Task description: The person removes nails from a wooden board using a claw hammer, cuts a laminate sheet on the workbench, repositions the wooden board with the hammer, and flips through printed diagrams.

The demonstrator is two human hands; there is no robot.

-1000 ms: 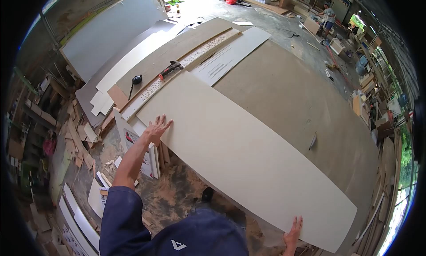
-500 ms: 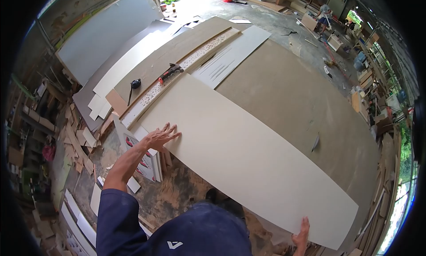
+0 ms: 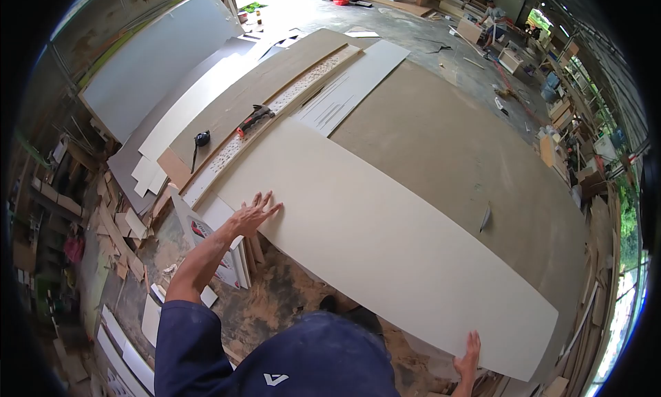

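A long cream-white board [image 3: 372,239] lies flat across the large brown worktop in front of me. My left hand [image 3: 256,215] rests on its near left part, fingers spread over the surface. Along the near edge, toward the right end, my right hand [image 3: 469,356] touches the board with fingers stretched out and the thumb apart. At the board's far left end runs a narrow speckled strip [image 3: 227,156] with wooden edges. A claw hammer [image 3: 255,120] with a red and black handle lies on that strip. Left of it sits a black tape measure [image 3: 201,139].
A thin blade-like piece [image 3: 486,218] lies on the brown worktop [image 3: 427,135]. A streaked white panel [image 3: 351,87] is beyond the board. Wood offcuts [image 3: 120,232] litter the floor at left. A person [image 3: 494,18] works at the far right among boxes.
The view has shifted slightly, so the hammer and tape measure appear a little further left. Both hands stay at nearly the same places on the board.
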